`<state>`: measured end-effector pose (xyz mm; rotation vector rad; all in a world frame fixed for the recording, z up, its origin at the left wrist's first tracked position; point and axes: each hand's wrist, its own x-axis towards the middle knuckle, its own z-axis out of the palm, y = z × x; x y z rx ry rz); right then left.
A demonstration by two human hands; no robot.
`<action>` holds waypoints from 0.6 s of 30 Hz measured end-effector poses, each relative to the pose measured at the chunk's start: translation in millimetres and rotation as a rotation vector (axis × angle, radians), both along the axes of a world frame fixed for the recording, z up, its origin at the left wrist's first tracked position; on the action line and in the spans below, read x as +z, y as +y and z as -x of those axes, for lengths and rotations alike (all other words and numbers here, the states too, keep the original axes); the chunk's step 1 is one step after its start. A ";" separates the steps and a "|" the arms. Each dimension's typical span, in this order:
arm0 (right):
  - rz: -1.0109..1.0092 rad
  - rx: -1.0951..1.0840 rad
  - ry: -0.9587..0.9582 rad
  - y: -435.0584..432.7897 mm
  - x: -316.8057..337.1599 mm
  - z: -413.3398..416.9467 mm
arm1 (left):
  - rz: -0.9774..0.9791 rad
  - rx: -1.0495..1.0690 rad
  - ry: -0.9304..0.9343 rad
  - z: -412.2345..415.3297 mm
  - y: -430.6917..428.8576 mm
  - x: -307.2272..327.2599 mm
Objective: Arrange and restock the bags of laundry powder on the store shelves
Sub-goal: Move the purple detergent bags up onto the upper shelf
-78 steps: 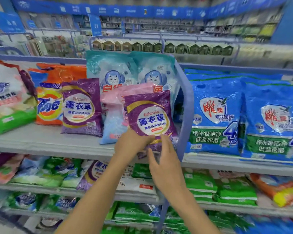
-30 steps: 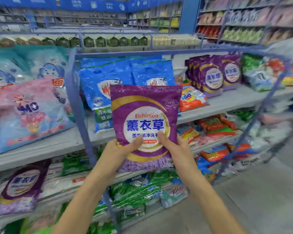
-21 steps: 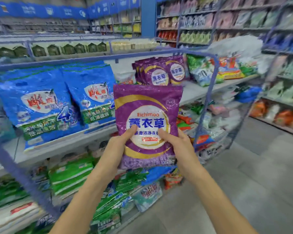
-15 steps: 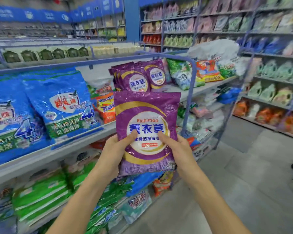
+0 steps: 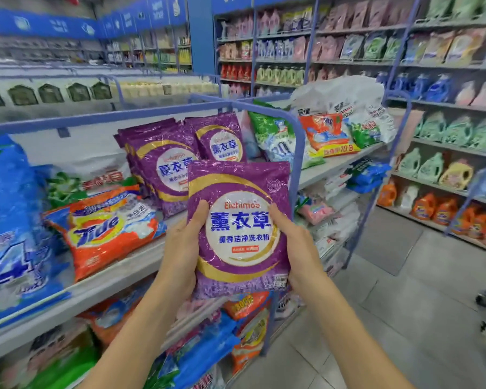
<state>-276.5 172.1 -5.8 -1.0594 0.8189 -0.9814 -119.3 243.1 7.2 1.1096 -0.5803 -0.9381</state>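
Purple Eichimoo bag gripped by left hand and right hand | step: restocking | next: to be stood upright before matching stack

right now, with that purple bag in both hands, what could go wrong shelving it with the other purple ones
The purple bag is held at its sides by the left hand and right hand, so the glossy film might slip.
The standing purple bags lean together; pushing another in could topple them.
The orange Tide bag lies near the shelf edge and could get nudged off.
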 end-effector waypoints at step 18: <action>0.170 0.151 0.055 -288.6 24.0 -58.2 | 0.113 0.420 0.024 -20.3 -240.9 9.1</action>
